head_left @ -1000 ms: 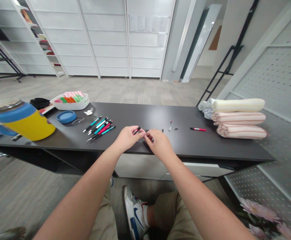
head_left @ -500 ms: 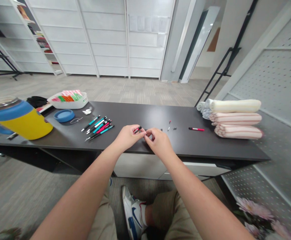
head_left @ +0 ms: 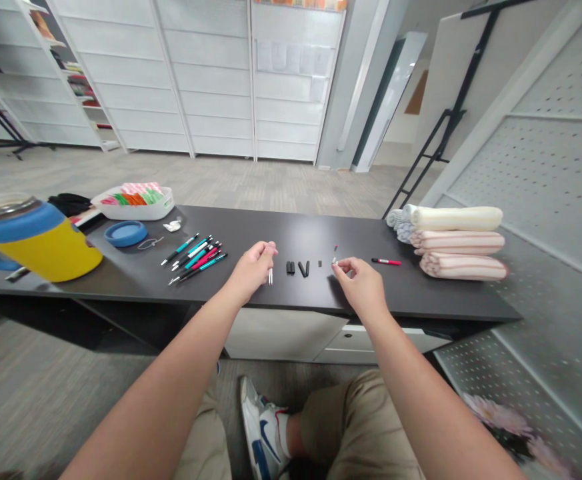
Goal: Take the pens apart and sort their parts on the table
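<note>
My left hand (head_left: 253, 272) is closed above the desk, its fingers wrapped inward so that most of what they hold is hidden. Slim silver tips (head_left: 271, 275) show just below these fingers; whether they are held or lie on the desk I cannot tell. My right hand (head_left: 363, 285) pinches a small white piece (head_left: 335, 262) at the desk surface. Between the hands lie short black pen parts (head_left: 303, 269), a pair of black blocks (head_left: 291, 268) and a tiny dark piece (head_left: 319, 264). A small red-tipped piece (head_left: 335, 249) is just beyond my right fingertips.
Several pens (head_left: 195, 259) lie left of my hands, and one red pen (head_left: 387, 261) lies to the right. Rolled towels (head_left: 458, 240) are stacked at the right end. A blue lid (head_left: 125, 233), white basket (head_left: 138, 211) and yellow-blue jug (head_left: 45, 243) stand left.
My hands were together at the middle and have moved apart. The right went right to the small pieces; the left turned inward. Black parts between them are now uncovered. The view shifted slightly.
</note>
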{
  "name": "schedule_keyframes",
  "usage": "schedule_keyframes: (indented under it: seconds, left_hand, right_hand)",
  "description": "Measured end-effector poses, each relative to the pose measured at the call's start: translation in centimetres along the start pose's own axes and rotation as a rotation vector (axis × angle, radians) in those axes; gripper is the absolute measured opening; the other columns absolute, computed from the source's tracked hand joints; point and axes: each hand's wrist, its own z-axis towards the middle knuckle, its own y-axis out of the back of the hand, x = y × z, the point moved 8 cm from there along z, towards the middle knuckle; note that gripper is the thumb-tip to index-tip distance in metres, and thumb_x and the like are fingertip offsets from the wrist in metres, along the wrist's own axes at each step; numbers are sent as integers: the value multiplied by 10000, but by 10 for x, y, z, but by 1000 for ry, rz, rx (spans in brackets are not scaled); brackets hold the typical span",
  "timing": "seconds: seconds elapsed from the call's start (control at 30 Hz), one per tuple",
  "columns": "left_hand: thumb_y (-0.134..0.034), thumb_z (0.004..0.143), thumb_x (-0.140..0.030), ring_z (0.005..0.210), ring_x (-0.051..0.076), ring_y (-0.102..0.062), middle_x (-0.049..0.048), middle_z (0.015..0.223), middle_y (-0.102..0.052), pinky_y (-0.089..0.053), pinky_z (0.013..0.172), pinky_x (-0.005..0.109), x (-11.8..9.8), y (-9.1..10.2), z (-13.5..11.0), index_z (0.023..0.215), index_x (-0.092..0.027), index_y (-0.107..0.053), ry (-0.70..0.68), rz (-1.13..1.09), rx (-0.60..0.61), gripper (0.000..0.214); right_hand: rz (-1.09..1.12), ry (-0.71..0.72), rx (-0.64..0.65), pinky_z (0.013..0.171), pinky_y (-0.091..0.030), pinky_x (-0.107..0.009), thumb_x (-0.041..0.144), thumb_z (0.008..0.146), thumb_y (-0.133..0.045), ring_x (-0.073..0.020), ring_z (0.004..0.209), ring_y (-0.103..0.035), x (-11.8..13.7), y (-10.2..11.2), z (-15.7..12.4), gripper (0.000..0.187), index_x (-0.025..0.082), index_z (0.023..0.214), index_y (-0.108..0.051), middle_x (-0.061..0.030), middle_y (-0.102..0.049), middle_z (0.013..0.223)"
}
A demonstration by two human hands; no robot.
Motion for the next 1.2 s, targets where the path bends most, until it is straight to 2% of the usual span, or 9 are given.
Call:
schedule_keyframes:
  seconds: [0.1,0.3,0.53,0.73,0.97,1.2]
  left_hand:
    - [-578,962,-566,405,56,-186,-104,595,-314,-137,405,191,8,7,3,934,-231,-529,56,-251,-3,339]
    - [-583,944,-359,436,65,-296,-79,631,-374,-230,405,194,9,23,6,916,-203,-543,67,-487,-56,163]
    - [-649,931,-369,469,63,-363,-62,679,-446,-290,436,197,9,22,4,947,-190,-568,42,-480,-35,197]
    - [-658,930,-376,471,64,-366,-61,668,-450,-308,448,197,10,21,5,952,-184,-582,53,-488,-22,208]
    - [-677,928,-392,469,63,-371,-63,666,-445,-319,450,196,10,20,5,958,-182,-589,47,-480,-11,229]
    - [-619,969,-365,476,78,-391,-56,660,-477,-330,465,202,6,20,4,991,-200,-568,27,-463,-42,175]
  right_hand:
    - [-69,-37,29,742,-427,-319,429,936,-643,-209,795,-640,-15,3,2,249,221,887,-769,-49,-730,852]
    - [-171,-36,127,698,-401,-308,425,944,-653,-205,798,-637,-12,-11,5,218,269,919,-804,-37,-732,877]
    - [-104,-24,80,748,-441,-313,383,935,-647,-209,835,-674,-14,-6,5,203,239,918,-788,-45,-765,912]
    - [15,-138,84,740,-477,-306,375,902,-665,-207,803,-719,-23,-5,5,172,241,937,-767,-30,-797,893]
    - [-113,-81,110,703,-435,-311,365,905,-666,-207,793,-686,-19,-11,11,176,227,883,-773,-40,-776,865]
    - [-152,-73,132,674,-417,-314,374,922,-675,-212,781,-683,-18,-14,15,191,228,871,-787,-53,-779,870]
